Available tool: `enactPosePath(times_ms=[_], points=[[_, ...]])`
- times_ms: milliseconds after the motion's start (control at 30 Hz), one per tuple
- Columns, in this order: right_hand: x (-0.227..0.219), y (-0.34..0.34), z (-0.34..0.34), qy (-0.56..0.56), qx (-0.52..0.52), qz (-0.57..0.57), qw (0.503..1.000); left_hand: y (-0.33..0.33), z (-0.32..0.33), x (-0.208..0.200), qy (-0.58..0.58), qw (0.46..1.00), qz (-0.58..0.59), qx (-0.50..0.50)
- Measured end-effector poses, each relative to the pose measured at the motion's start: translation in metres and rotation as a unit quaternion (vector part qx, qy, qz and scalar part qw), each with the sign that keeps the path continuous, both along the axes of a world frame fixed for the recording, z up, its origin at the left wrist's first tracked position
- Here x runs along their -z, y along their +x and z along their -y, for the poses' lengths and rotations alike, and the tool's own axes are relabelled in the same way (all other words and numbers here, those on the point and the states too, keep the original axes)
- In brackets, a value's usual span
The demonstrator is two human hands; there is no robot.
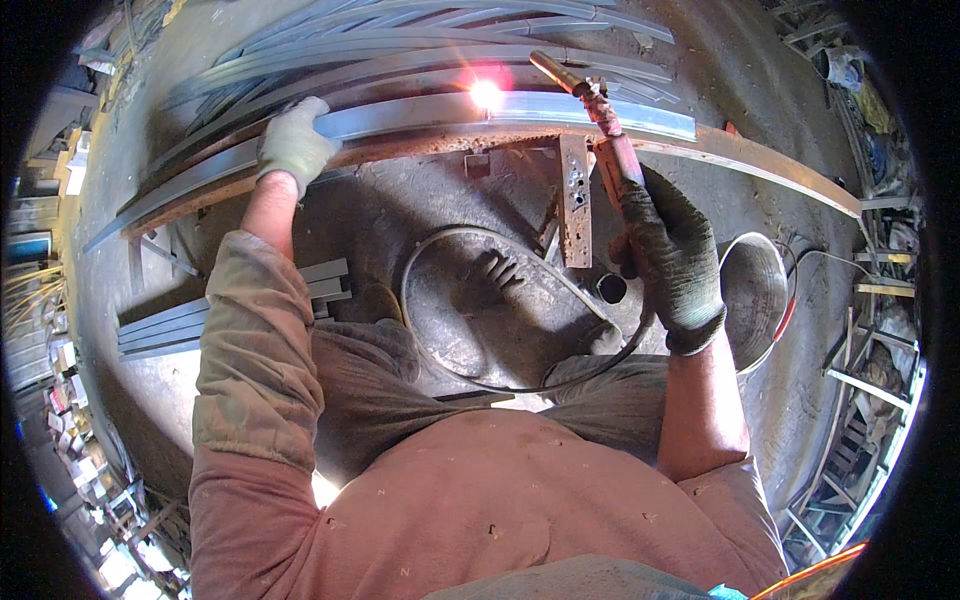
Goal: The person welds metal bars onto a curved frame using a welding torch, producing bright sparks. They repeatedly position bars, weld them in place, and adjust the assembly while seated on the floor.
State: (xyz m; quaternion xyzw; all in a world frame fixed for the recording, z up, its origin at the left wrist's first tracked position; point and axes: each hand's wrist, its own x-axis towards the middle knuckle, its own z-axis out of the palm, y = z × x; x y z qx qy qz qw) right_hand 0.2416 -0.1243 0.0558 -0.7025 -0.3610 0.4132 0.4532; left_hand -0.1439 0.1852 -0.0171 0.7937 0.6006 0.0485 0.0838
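A long, silver-grey metal bar (410, 115) lies along a rust-brown steel beam (430, 148), clasped by the pale-gloved left hand (297, 145), with a bright reddish-white glow (487, 95) on it. The dark-gloved right hand (680, 255) is wrapped around a red-handled, brass-tipped torch (620, 155). Near the right forearm, a grey, round, bucket-like container (752, 295) is on the concrete floor (790, 400), its contents too unclear to tell.

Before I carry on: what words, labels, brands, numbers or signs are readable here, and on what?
None can be read.
Shirt: small scattered marks, too small to tell whether they are letters.
Clutter at the left rim: too small and blurred to read.
Silver bar and torch: no lettering shows.
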Motion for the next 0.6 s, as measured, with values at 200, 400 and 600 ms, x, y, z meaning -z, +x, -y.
enactPosePath(times_ms=[200, 400, 600], points=[[-0.011, -0.007, 0.005, -0.029, 0.009, -0.018, 0.999, -0.009, -0.003, -0.004, -0.094, 0.995, 0.037, 0.006], [-0.014, -0.007, 0.006, -0.036, 0.018, -0.029, 0.999, -0.021, -0.022, 0.002, -0.145, 0.982, 0.121, 0.022], [-0.01, -0.004, 0.006, -0.05, 0.016, -0.021, 0.998, -0.046, -0.042, 0.018, -0.201, 0.938, 0.277, 0.056]])
